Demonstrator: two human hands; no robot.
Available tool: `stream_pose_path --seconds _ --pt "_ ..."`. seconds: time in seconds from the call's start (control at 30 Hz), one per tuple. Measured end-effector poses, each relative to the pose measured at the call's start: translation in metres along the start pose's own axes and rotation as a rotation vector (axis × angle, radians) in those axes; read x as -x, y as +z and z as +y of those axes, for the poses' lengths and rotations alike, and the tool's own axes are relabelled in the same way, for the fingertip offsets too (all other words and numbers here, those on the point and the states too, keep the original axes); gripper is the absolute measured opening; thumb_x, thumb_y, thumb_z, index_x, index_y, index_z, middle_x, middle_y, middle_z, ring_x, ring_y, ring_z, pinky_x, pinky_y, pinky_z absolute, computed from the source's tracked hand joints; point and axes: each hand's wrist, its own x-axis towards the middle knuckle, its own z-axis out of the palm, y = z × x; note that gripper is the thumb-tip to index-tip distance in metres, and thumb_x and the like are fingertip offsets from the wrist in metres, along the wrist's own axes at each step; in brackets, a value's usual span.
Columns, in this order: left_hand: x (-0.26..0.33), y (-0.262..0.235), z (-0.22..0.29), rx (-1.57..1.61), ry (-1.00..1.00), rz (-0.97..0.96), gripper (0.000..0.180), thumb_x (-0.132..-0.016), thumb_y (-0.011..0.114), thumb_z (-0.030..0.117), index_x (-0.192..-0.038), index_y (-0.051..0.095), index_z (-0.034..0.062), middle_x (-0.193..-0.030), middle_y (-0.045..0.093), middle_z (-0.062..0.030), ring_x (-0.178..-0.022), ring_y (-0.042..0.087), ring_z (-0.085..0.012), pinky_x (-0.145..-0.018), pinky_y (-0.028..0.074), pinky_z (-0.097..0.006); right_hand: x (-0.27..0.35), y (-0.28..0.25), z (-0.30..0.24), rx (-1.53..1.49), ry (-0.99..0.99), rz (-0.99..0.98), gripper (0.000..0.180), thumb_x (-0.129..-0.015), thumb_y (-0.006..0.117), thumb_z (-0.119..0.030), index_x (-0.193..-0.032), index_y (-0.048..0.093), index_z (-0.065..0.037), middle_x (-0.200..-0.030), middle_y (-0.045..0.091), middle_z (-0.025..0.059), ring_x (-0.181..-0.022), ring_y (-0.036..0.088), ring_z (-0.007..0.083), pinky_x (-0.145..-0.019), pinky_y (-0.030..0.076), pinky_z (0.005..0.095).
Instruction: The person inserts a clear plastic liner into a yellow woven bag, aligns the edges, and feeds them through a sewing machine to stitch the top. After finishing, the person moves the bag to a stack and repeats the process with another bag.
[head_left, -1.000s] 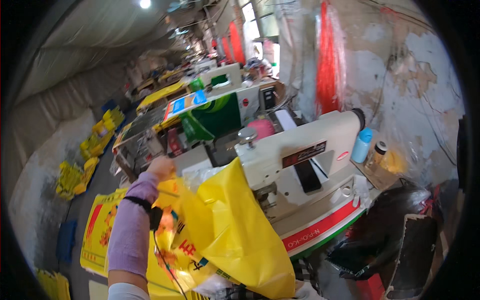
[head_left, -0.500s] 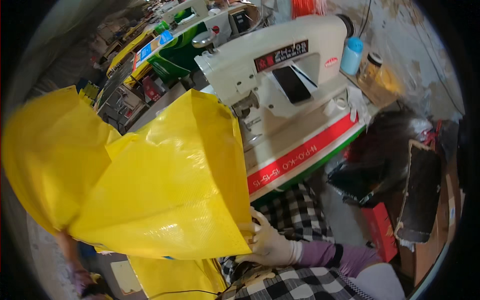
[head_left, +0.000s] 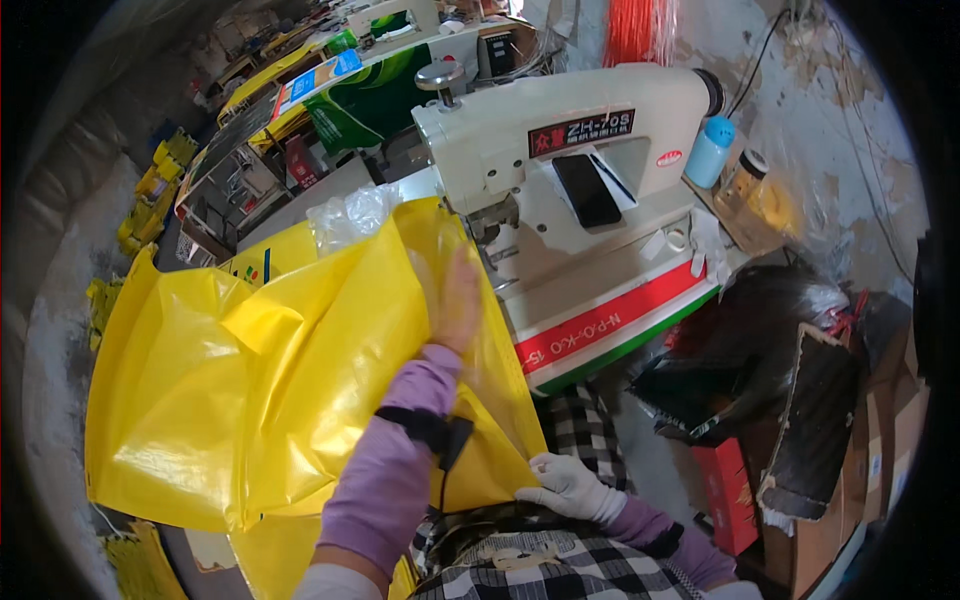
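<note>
A large yellow plastic bag (head_left: 250,390) spreads across the near left, its right edge lying against the cream industrial sewing machine (head_left: 570,170) at far centre; the left hand (head_left: 458,300) presses flat, fingers extended, inside the bag's translucent layer; the gloved right hand (head_left: 568,487) pinches the bag's near corner.

Big yellow bag opens up over the lap

The yellow plastic bag (head_left: 290,380) now lies lower and spreads wide, so the sewing machine (head_left: 570,170) shows more. The left hand (head_left: 458,300), out of sight half a second ago, now reaches up inside the bag. The gloved right hand (head_left: 570,487) now grips its bottom corner.
</note>
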Motion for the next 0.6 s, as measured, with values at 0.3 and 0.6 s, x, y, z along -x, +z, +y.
stream_pose_path --seconds 0.3,0.6 --pt "-0.009 -0.053 -0.044 -0.105 -0.064 -0.230 0.041 -0.081 0.073 0.011 -0.121 0.064 0.0071 -0.135 0.052 -0.0107 -0.124 0.049 -0.0224 -0.105 0.039 -0.034 -0.004 -0.015 -0.017 -0.096 0.000 -0.075 0.025 -0.090 0.068 -0.027 -0.102 0.070 -0.005 -0.090 0.068 0.0105 -0.087 0.063 0.0253 -0.077 0.051 0.0314" --pt "-0.025 -0.008 -0.066 0.116 -0.325 0.096 0.014 -0.074 0.077 0.005 -0.086 0.072 0.0018 -0.069 0.063 -0.0019 -0.063 0.057 -0.0095 -0.059 0.046 -0.025 -0.033 -0.039 -0.070 0.031 -0.298 -0.074 0.020 -0.086 0.068 -0.022 -0.097 0.070 -0.006 -0.086 0.067 0.0072 -0.082 0.061 0.0268 -0.070 0.051 0.0334"
